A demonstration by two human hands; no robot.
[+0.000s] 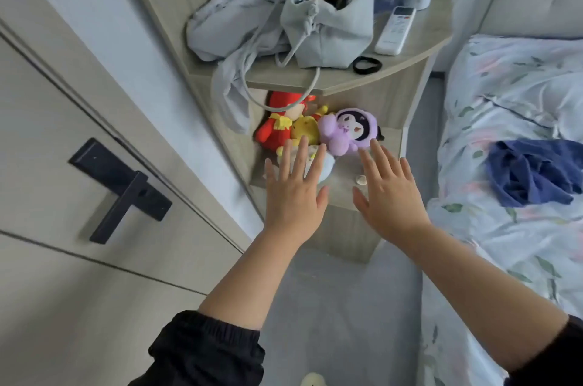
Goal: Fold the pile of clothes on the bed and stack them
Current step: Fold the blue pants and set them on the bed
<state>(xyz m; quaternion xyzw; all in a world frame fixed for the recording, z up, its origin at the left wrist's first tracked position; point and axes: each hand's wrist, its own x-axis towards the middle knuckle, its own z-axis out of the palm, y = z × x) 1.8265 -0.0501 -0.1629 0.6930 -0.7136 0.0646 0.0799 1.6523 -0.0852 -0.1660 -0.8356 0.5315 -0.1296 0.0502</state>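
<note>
Fingers (301, 154) spread (flat), left hand (291, 196), right hand (389, 193)

The only piece of clothing I can see is a dark navy garment (533, 172), unfolded and crumpled into a loose, creased heap, lying on the pale floral cover of the bed (504, 243) near its side edge, partly cut off from view.

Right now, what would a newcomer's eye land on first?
The left hand and right hand, both open and empty, spread mid-frame before the lower shelf. Behind them sit a purple plush toy and a red plush toy. At right, a crumpled blue garment lies on the floral bed.
</note>
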